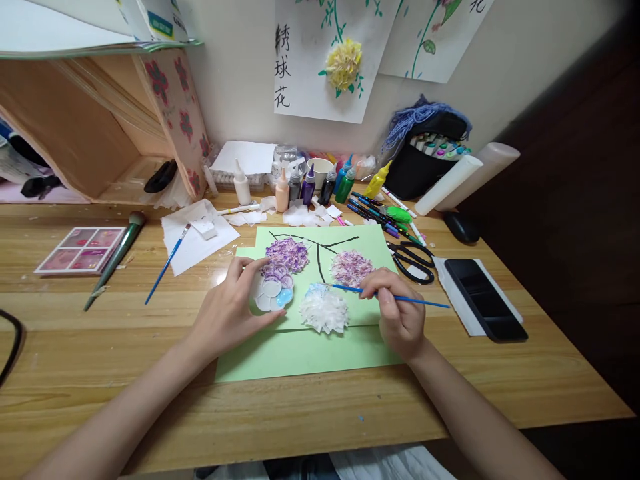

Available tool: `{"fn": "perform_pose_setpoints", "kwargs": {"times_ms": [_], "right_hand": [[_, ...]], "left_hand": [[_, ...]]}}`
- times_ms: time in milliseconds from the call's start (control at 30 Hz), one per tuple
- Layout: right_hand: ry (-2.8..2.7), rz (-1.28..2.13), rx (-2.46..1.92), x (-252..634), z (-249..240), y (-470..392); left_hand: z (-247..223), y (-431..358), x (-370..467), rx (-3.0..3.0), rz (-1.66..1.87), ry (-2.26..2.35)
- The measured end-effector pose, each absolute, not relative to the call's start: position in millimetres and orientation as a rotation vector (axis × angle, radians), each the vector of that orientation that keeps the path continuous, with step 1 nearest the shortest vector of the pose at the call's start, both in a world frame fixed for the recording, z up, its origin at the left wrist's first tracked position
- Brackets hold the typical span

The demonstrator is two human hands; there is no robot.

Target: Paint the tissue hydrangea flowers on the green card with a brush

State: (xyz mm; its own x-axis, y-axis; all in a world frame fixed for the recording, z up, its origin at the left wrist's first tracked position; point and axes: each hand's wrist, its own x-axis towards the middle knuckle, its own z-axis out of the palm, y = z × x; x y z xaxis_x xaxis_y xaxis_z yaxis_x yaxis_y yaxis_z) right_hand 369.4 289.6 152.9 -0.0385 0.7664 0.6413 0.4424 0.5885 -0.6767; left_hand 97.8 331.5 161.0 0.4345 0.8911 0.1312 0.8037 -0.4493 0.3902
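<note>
My left hand (239, 297) grips the edge of a small flower-shaped paint palette (270, 289), which has light blue paint in one well and purple traces near its top. Between the fingers of my right hand (399, 308) is a thin blue paintbrush (415, 300). Its tip meets the upper edge of a white tissue-paper flower (325, 312), where a patch of pale blue shows. Two more ruffled flowers, a purple one (289, 256) and a pink-purple one (353, 268), sit on the green paper (310, 360). Black branch lines are drawn above them.
Paint bottles (310, 185) stand along the back, with markers (375, 215) beside them. Scissors (415, 261) and a phone (485, 299) lie to the right. Leftward are a second brush (167, 265) on white paper, a large makeup brush (117, 253) and a palette case (80, 250).
</note>
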Motion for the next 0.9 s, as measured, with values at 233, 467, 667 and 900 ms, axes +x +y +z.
{"fn": "perform_pose_setpoints", "kwargs": {"times_ms": [233, 467, 667, 900], "right_hand": [[-1.191, 0.717, -1.081, 366, 151, 299], [-0.841, 0.742, -0.944, 398, 150, 327], [-0.578, 0.922, -0.995, 447, 135, 326], [-0.586, 0.989, -1.027, 453, 118, 291]], "left_hand": [[160, 337, 95, 2.397, 0.697, 1.475], [166, 330, 99, 2.221, 0.694, 1.258], [165, 336, 97, 2.123, 0.675, 1.368], [171, 357, 87, 1.537, 0.806, 1.503]]}}
